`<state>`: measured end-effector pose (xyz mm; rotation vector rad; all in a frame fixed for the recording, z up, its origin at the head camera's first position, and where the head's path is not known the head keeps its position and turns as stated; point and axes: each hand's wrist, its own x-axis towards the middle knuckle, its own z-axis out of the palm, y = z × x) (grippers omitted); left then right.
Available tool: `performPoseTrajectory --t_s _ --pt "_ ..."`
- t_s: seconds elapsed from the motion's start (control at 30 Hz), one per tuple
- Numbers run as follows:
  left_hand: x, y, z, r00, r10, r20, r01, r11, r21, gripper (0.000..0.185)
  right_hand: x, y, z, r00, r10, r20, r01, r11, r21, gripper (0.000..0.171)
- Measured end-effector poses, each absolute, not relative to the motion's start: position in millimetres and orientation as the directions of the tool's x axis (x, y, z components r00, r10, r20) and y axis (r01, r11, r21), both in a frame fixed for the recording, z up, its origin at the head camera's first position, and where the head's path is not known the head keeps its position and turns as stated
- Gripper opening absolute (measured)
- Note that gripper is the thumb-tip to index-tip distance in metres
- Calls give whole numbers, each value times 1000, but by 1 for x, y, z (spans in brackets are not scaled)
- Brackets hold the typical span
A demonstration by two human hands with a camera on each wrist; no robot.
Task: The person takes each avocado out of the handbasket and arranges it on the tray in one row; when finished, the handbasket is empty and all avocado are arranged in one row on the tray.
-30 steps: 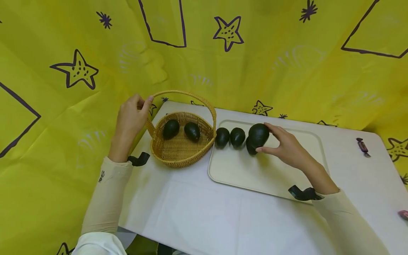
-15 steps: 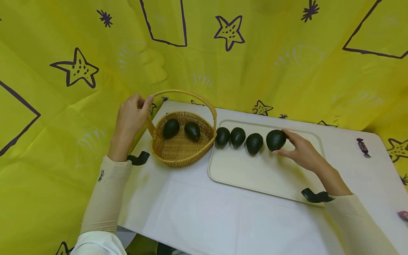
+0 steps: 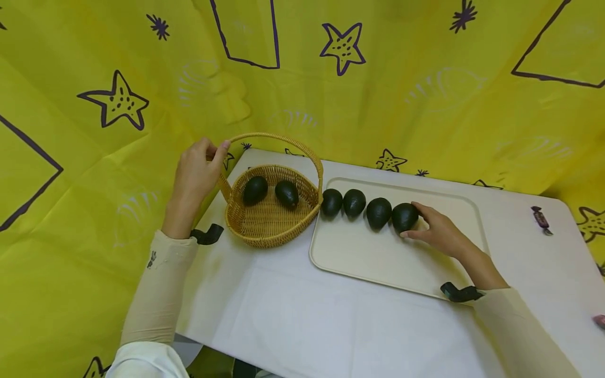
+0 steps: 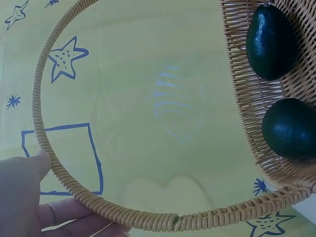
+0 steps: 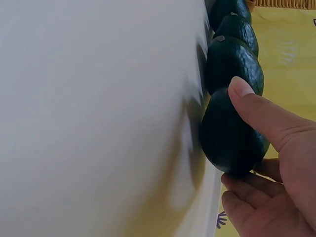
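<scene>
A yellow backdrop (image 3: 425,105) printed with dark stars hangs behind and to the left of the scene; a white counter (image 3: 293,315) stands before it; on the right half of the counter lies a cream tray (image 3: 378,257), and just left of the tray, touching its left edge, sits a wicker basket (image 3: 269,226) with an arched handle (image 3: 279,139); the left hand (image 3: 194,176) holds the far-left part of that handle, its grip closed round the wicker; the right hand (image 3: 437,231) rests on the tray, thumb and fingers pinching the rightmost avocado (image 3: 405,216), its grip closed on it; that avocado stands at the right end of a row of four along the tray's far edge, just beside the third avocado (image 3: 378,212); two avocados (image 3: 255,190) lie inside the basket; a wrapped candy (image 3: 540,218) lies at the far right of the counter.
</scene>
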<state>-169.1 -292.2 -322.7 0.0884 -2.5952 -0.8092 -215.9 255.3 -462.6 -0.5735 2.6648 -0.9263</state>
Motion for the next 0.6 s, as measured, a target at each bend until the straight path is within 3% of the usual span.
performPoseTrajectory --t_s 0.6 --pt "-168 -289 -322 -917 -196 348 39 822 568 66 -212 258 -462 -880 -451 -151 -267 731 -628 113"
